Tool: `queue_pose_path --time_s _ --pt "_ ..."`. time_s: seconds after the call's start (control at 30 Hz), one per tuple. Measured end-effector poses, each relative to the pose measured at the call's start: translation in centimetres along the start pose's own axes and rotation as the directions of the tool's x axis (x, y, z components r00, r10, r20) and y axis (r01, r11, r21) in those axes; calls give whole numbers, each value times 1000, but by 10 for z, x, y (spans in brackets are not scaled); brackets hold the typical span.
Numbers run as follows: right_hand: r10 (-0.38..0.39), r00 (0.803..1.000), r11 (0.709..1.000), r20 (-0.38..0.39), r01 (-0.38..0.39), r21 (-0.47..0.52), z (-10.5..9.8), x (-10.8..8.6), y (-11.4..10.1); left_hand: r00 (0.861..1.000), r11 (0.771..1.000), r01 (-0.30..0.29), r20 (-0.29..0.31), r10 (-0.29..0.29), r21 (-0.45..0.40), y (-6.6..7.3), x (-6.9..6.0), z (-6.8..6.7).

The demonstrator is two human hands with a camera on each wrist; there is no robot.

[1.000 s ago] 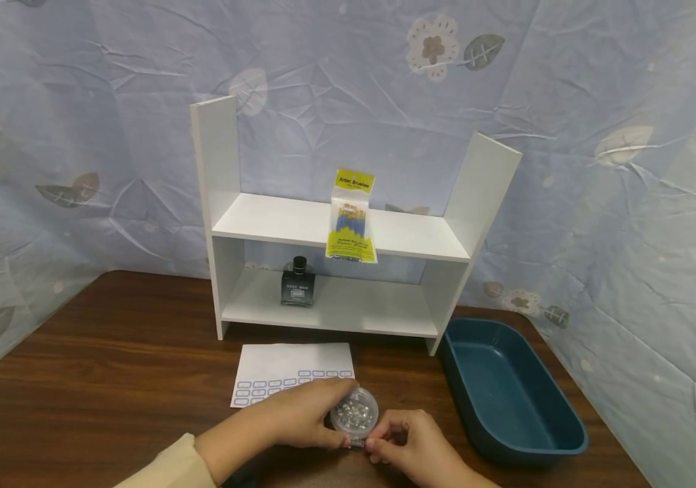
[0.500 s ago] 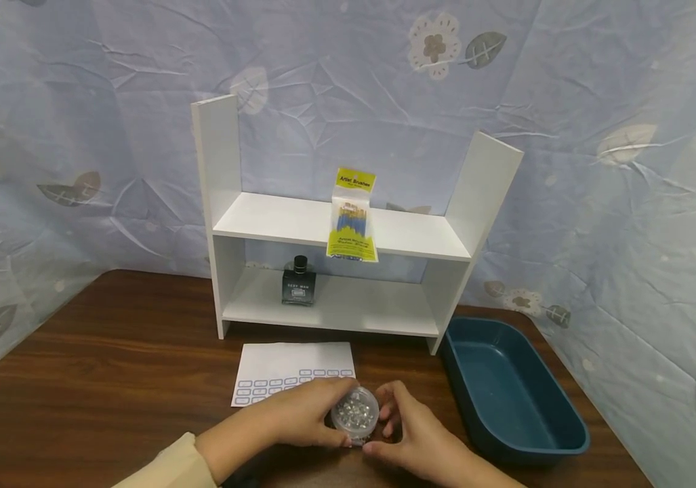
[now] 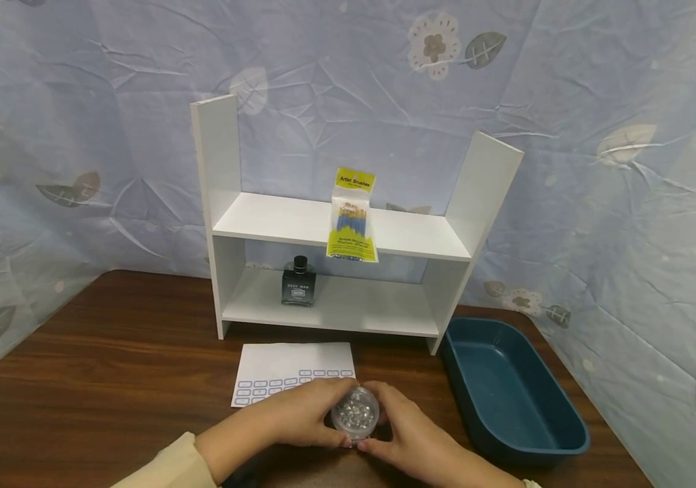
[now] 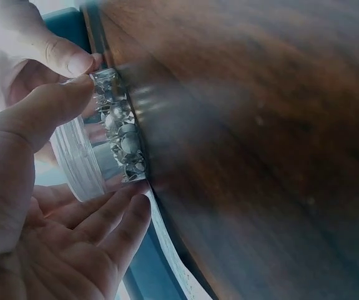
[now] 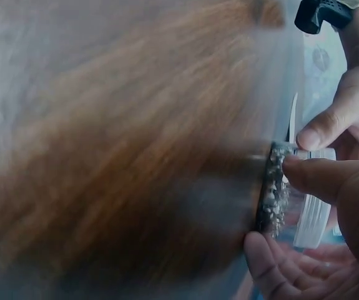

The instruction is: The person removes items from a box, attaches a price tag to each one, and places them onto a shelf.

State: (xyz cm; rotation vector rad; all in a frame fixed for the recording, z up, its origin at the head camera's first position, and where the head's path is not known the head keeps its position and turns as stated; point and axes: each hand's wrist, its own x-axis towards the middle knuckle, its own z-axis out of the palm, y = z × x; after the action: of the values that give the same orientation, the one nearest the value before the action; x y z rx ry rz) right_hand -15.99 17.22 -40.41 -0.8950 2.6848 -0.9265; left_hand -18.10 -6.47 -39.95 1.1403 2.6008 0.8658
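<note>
A small round clear plastic jar (image 3: 356,412) stands on the brown table, with a layer of shiny silver pieces that look like thumbtacks (image 4: 123,131) at its bottom. My left hand (image 3: 306,415) holds the jar from the left, thumb at the near side and fingers round the far side. From the right, my right hand (image 3: 410,434) also holds it, with its thumb (image 5: 316,176) low on the wall and its fingers curved round the other side. In both wrist views the ridged upper rim or lid (image 5: 315,219) shows above the silver pieces.
Behind the hands lies a white sheet with blue-outlined labels (image 3: 295,359). A white shelf (image 3: 335,322) carries a dark perfume bottle (image 3: 298,286) and a yellow packet of artist brushes (image 3: 352,224). To the right stands a deep blue-green tray (image 3: 567,449). Patterned cloth hangs behind.
My right hand has left its pinch at the jar's near right edge, opened, and closed round the jar's right side. My left hand and the jar have stayed in place.
</note>
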Motion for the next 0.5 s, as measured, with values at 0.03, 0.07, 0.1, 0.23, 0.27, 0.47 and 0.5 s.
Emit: queue_pose_path --time_s 0.03,0.07,0.1,0.23,0.27,0.47,0.5 --pt "-3 1000 1000 11 3 -2 -1 0 1 1000 1000 2 1 -2 6 0 0 0" --pt "-4 1000 1000 23 4 -9 -3 1 1 1000 1000 1 1 -1 12 0 0 0" --pt "-15 999 1000 33 16 -18 -5 1 2 1000 1000 2 3 -2 13 0 0 -1" --pt "-48 997 998 68 51 -47 -10 2 6 1000 1000 5 9 -5 11 -1 0 -1" --pt "-52 996 997 74 56 -54 -11 3 7 1000 1000 4 10 -4 6 -1 1 -1" --pt "-62 993 997 97 66 -32 -12 6 9 1000 1000 3 -2 -3 -25 -4 1 0" --pt "-69 993 997 99 72 -20 -12 6 10 1000 999 3 -7 -3 -32 -4 1 0"
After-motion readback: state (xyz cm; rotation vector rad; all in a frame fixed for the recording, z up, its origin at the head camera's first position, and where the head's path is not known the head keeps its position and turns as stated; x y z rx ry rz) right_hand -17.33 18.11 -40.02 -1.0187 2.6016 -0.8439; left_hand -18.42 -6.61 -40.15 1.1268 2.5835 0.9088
